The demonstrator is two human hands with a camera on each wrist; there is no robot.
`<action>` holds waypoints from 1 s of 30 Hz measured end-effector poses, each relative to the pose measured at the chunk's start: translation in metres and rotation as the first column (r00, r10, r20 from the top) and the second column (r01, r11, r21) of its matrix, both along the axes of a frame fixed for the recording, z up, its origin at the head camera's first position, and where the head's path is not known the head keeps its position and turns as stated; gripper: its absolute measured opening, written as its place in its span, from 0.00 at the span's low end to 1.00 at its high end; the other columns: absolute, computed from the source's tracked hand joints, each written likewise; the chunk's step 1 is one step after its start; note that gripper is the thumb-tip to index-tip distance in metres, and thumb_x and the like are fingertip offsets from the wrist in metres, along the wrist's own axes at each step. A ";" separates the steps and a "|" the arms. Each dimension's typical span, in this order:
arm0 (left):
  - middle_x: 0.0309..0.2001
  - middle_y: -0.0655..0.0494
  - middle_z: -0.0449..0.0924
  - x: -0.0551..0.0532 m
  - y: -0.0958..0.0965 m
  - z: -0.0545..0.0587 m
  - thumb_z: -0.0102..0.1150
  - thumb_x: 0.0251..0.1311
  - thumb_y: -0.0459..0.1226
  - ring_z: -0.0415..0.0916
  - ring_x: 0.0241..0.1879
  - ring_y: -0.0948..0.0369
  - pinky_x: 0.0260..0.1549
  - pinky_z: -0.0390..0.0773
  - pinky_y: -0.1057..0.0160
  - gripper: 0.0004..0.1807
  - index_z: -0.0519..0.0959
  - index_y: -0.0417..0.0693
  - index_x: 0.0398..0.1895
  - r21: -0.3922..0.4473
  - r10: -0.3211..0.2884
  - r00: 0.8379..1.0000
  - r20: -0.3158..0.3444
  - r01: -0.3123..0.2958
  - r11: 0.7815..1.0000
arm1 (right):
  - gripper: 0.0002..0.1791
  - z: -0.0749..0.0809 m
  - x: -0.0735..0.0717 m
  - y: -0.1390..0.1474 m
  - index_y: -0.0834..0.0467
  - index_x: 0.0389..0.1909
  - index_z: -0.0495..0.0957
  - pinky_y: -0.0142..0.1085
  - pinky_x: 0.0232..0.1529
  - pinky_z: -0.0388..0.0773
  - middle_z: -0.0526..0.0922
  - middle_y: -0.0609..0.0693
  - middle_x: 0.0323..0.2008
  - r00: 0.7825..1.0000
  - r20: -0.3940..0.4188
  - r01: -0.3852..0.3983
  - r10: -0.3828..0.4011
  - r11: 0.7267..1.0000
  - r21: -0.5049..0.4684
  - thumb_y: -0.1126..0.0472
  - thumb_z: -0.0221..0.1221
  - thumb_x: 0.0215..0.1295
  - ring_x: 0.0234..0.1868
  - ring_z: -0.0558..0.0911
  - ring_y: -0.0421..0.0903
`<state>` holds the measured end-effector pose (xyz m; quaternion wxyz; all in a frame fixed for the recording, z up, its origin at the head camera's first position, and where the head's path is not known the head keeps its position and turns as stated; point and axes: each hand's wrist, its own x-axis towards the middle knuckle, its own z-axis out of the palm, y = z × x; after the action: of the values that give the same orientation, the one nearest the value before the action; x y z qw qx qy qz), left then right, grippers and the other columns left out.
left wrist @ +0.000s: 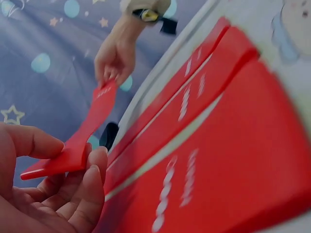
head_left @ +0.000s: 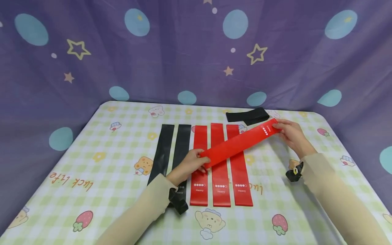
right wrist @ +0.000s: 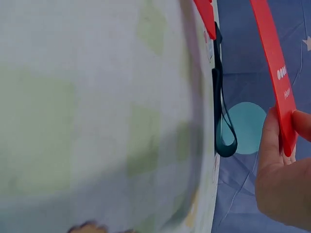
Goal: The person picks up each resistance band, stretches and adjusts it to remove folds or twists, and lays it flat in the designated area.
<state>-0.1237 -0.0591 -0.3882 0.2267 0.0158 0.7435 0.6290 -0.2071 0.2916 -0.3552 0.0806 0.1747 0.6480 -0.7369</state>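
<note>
A red resistance band [head_left: 237, 144] marked "Heavy" is stretched out between both hands, slanting up to the right above the table. My left hand [head_left: 191, 162] pinches its lower left end between thumb and fingers, as the left wrist view also shows. The upper right end is pinched by my right hand [head_left: 291, 133]. Beneath the held band lie three red bands, the left one [head_left: 199, 194], the middle one [head_left: 221, 195] and the right one [head_left: 243, 190], side by side. To their left are two flat black bands, one [head_left: 163, 146] partly behind the left forearm, the other [head_left: 182, 137] partly covered by it.
A folded black band [head_left: 249, 116] lies at the back of the table, just beyond the right hand. The table [head_left: 107, 204] wears a green checked cloth with cartoon prints. Behind its far edge hangs a purple curtain [head_left: 190, 61].
</note>
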 end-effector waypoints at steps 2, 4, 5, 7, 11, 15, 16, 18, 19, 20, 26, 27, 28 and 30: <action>0.29 0.43 0.83 -0.007 -0.004 -0.001 0.57 0.58 0.35 0.80 0.21 0.62 0.27 0.81 0.68 0.19 0.70 0.34 0.51 -0.014 0.029 1.000 -0.009 -0.029 0.999 | 0.09 -0.002 0.003 0.002 0.45 0.29 0.78 0.24 0.23 0.73 0.77 0.38 0.31 1.000 0.000 -0.012 0.012 1.000 0.021 0.64 0.57 0.64 0.22 0.73 0.36; 0.28 0.45 0.83 -0.013 -0.008 -0.002 0.56 0.59 0.35 0.81 0.22 0.62 0.27 0.81 0.68 0.18 0.71 0.34 0.50 -0.024 0.052 0.999 -0.014 -0.052 0.998 | 0.10 -0.003 0.006 0.004 0.46 0.29 0.79 0.24 0.21 0.72 0.80 0.38 0.28 1.000 -0.010 -0.026 0.026 0.999 0.021 0.65 0.57 0.64 0.18 0.72 0.36; 0.28 0.45 0.83 -0.016 -0.009 -0.003 0.56 0.59 0.35 0.81 0.22 0.63 0.27 0.81 0.68 0.17 0.71 0.34 0.49 -0.029 0.061 0.998 -0.019 -0.061 0.998 | 0.09 -0.004 0.008 0.004 0.47 0.30 0.78 0.24 0.21 0.71 0.80 0.38 0.26 0.999 -0.011 -0.033 0.033 0.999 0.023 0.66 0.57 0.64 0.17 0.71 0.37; 0.29 0.43 0.84 -0.023 -0.013 -0.003 0.55 0.60 0.34 0.81 0.22 0.63 0.27 0.81 0.68 0.16 0.72 0.34 0.48 -0.026 0.075 0.997 -0.024 -0.075 0.997 | 0.07 -0.004 0.011 0.005 0.48 0.33 0.76 0.24 0.22 0.72 0.81 0.38 0.26 0.999 -0.009 -0.047 0.047 0.999 0.026 0.65 0.57 0.64 0.18 0.71 0.36; 0.32 0.38 0.84 -0.034 -0.017 -0.002 0.55 0.60 0.34 0.81 0.21 0.63 0.27 0.81 0.68 0.14 0.74 0.33 0.46 -0.020 0.099 0.994 -0.043 -0.100 0.995 | 0.08 -0.006 0.019 0.007 0.51 0.40 0.73 0.23 0.28 0.75 0.79 0.37 0.27 0.997 -0.001 -0.077 0.077 0.996 0.044 0.65 0.58 0.63 0.25 0.75 0.34; 0.33 0.39 0.84 -0.045 -0.022 0.000 0.56 0.60 0.35 0.80 0.19 0.64 0.25 0.80 0.69 0.13 0.76 0.33 0.44 -0.045 0.142 0.986 -0.082 -0.146 0.988 | 0.11 -0.008 0.026 0.009 0.52 0.44 0.71 0.23 0.24 0.70 0.78 0.36 0.29 0.994 0.012 -0.113 0.113 0.990 0.079 0.66 0.58 0.63 0.23 0.71 0.33; 0.33 0.39 0.84 -0.048 -0.023 0.000 0.57 0.60 0.35 0.79 0.18 0.64 0.25 0.80 0.69 0.13 0.76 0.33 0.43 -0.050 0.154 0.984 -0.095 -0.159 0.986 | 0.12 -0.008 0.028 0.009 0.53 0.47 0.71 0.23 0.23 0.69 0.78 0.36 0.30 0.993 0.019 -0.120 0.119 0.989 0.087 0.65 0.58 0.63 0.24 0.71 0.33; 0.31 0.40 0.83 -0.055 -0.026 0.000 0.57 0.60 0.35 0.79 0.18 0.65 0.24 0.79 0.70 0.12 0.75 0.33 0.42 -0.054 0.178 0.978 -0.111 -0.184 0.981 | 0.18 -0.008 0.031 0.008 0.57 0.54 0.68 0.23 0.23 0.68 0.76 0.36 0.32 0.990 0.028 -0.143 0.141 0.983 0.117 0.64 0.58 0.64 0.25 0.71 0.33; 0.31 0.41 0.83 -0.058 -0.028 0.000 0.57 0.61 0.34 0.78 0.17 0.65 0.23 0.79 0.70 0.12 0.75 0.32 0.42 -0.046 0.189 0.975 -0.115 -0.195 0.980 | 0.22 -0.008 0.032 0.007 0.59 0.58 0.66 0.22 0.26 0.71 0.76 0.36 0.33 0.988 0.029 -0.157 0.155 0.979 0.127 0.63 0.58 0.64 0.27 0.73 0.33; 0.30 0.42 0.83 -0.062 -0.030 0.000 0.57 0.61 0.34 0.78 0.17 0.65 0.23 0.79 0.70 0.13 0.75 0.32 0.43 -0.040 0.200 0.973 -0.115 -0.206 0.978 | 0.26 -0.008 0.034 0.006 0.62 0.62 0.63 0.22 0.30 0.74 0.76 0.36 0.35 0.985 0.031 -0.170 0.168 0.977 0.130 0.63 0.58 0.64 0.30 0.75 0.32; 0.25 0.53 0.80 -0.079 -0.033 0.003 0.57 0.61 0.34 0.77 0.16 0.66 0.24 0.81 0.69 0.16 0.75 0.30 0.48 -0.012 0.263 0.960 -0.099 -0.265 0.964 | 0.34 -0.010 0.044 0.003 0.68 0.68 0.54 0.24 0.41 0.79 0.75 0.34 0.37 0.965 0.057 -0.261 0.255 0.937 0.233 0.60 0.55 0.66 0.36 0.77 0.31; 0.24 0.53 0.79 -0.081 -0.032 0.004 0.57 0.61 0.34 0.77 0.16 0.66 0.24 0.81 0.69 0.16 0.76 0.30 0.48 -0.013 0.270 0.958 -0.098 -0.273 0.962 | 0.34 -0.011 0.046 0.003 0.69 0.68 0.55 0.25 0.41 0.79 0.76 0.33 0.36 0.962 0.059 -0.274 0.268 0.927 0.257 0.60 0.55 0.67 0.35 0.78 0.31; 0.25 0.53 0.79 -0.083 -0.032 0.005 0.57 0.61 0.34 0.77 0.16 0.66 0.25 0.81 0.69 0.16 0.76 0.31 0.49 -0.014 0.279 0.956 -0.096 -0.281 0.960 | 0.33 -0.012 0.049 0.003 0.69 0.67 0.55 0.25 0.41 0.79 0.76 0.33 0.36 0.958 0.062 -0.287 0.281 0.917 0.276 0.60 0.54 0.67 0.35 0.78 0.31; 0.26 0.53 0.80 -0.088 -0.030 0.006 0.58 0.61 0.35 0.76 0.16 0.66 0.25 0.81 0.69 0.17 0.75 0.31 0.50 -0.002 0.296 0.951 -0.092 -0.298 0.955 | 0.31 -0.013 0.053 0.004 0.69 0.66 0.57 0.26 0.40 0.79 0.77 0.33 0.35 0.951 0.067 -0.308 0.303 0.904 0.296 0.61 0.54 0.66 0.34 0.80 0.32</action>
<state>-0.2119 -0.0891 -0.3824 0.0958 -0.0695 0.7520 0.6485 -0.1537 0.2953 -0.3686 0.1733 0.0883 0.7719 -0.6052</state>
